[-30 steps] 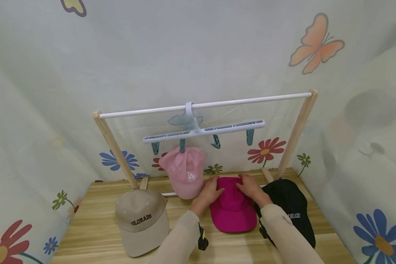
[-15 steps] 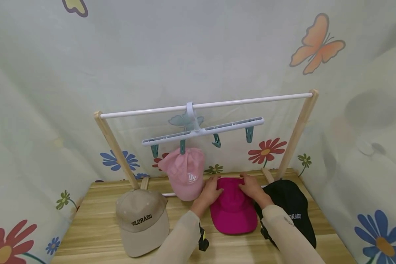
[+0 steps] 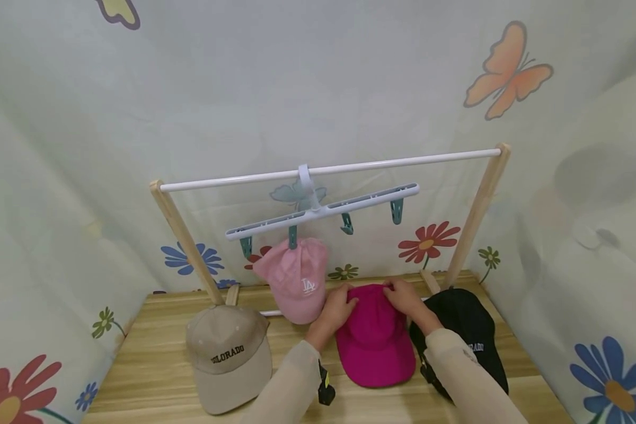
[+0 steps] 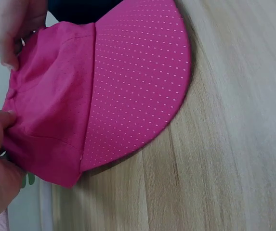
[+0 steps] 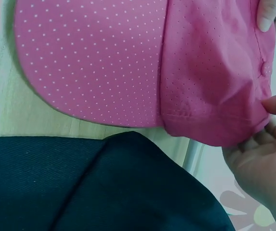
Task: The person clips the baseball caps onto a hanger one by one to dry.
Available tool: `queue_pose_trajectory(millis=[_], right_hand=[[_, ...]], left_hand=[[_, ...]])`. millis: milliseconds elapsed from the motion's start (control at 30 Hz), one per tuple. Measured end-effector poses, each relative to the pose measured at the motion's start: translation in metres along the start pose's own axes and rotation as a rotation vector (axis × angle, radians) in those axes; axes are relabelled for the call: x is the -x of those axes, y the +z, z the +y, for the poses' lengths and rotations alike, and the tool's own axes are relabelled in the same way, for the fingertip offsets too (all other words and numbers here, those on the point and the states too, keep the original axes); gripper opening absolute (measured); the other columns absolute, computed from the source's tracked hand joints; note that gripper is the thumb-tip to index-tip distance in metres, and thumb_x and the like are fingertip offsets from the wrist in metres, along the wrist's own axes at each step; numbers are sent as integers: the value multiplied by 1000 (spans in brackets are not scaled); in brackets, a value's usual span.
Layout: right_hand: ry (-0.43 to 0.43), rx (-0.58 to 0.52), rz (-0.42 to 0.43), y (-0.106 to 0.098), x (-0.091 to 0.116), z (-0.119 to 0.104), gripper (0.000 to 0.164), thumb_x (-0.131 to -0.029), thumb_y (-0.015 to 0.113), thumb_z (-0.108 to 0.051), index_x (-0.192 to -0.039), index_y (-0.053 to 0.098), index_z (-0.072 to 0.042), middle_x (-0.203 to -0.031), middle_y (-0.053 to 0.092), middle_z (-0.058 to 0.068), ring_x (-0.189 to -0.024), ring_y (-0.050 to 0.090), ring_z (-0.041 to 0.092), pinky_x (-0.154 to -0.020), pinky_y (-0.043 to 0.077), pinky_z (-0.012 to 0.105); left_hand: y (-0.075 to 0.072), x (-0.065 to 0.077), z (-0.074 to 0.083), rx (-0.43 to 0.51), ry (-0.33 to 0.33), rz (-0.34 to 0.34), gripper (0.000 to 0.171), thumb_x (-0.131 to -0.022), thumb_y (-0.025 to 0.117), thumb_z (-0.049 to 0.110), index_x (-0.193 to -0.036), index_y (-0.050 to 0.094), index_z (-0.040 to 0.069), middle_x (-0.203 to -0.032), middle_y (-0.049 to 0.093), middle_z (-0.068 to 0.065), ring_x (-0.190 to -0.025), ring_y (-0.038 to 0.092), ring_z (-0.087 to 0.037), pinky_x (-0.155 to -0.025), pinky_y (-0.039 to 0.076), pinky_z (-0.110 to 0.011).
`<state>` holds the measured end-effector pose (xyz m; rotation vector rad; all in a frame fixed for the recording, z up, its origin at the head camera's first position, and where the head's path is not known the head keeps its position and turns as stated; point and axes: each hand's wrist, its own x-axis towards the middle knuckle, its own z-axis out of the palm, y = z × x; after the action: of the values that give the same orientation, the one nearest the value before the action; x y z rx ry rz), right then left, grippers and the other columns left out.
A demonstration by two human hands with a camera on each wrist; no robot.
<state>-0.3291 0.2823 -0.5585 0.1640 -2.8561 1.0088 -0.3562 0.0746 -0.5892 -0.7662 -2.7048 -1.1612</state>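
Note:
A magenta cap with a small dotted pattern sits at the middle of the wooden table, brim toward me. My left hand grips the left side of its crown, thumb on top. On the right side my right hand pinches the crown near its top. In the left wrist view the cap's brim lies low over the wood, and the crown is pulled taut between both hands. The right wrist view shows the thumb of my right hand on the fabric by the top button, fingers beneath.
A pink LA cap hangs from a clip on the white hanger, beside my left hand. The hanger hooks over the rod of a wooden-ended rack. A beige cap stands left; a black cap lies under my right forearm.
The magenta cap's brim has shifted slightly toward me, and its crown is drawn out more between my hands. The hanger has tilted, its right end rising, left end dipping.

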Motion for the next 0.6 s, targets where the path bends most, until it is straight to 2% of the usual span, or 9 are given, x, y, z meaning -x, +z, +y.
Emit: queue_pose_trajectory(millis=[100,267,467,600], right_hand=[[22,-32,-23,-2,1,-2,24,-102,53,-8,-114,66,8,-107,69,23,-93,64,33,-82,52,48],[19,-72,-54,-3,4,-1,26,-102,51,-11,-116,65,6,-112,68,22,-97,63,32,-86,51,47],[-8,-186,-103,-8,8,3,15,-103,49,-8,-105,61,1,-94,60,13,-81,53,23,-72,42,36],[6,-268,-162,-11,12,7,17,-105,47,-7,-106,61,2,-97,58,11,-85,52,21,-75,42,35]], left_hand=[[0,1,1,24,7,20,18,-99,64,8,-115,65,0,-104,73,-17,-98,69,-30,-87,55,-40],[-2,3,0,74,-19,8,16,-103,57,9,-113,65,-1,-99,72,-14,-90,67,-26,-81,55,-38],[-8,3,-1,249,-30,-40,16,-103,55,6,-111,65,-4,-97,69,-15,-86,59,-19,-80,51,-33],[-8,3,-7,357,-42,-73,17,-104,55,7,-110,65,-5,-99,67,-15,-87,55,-14,-81,49,-29]])
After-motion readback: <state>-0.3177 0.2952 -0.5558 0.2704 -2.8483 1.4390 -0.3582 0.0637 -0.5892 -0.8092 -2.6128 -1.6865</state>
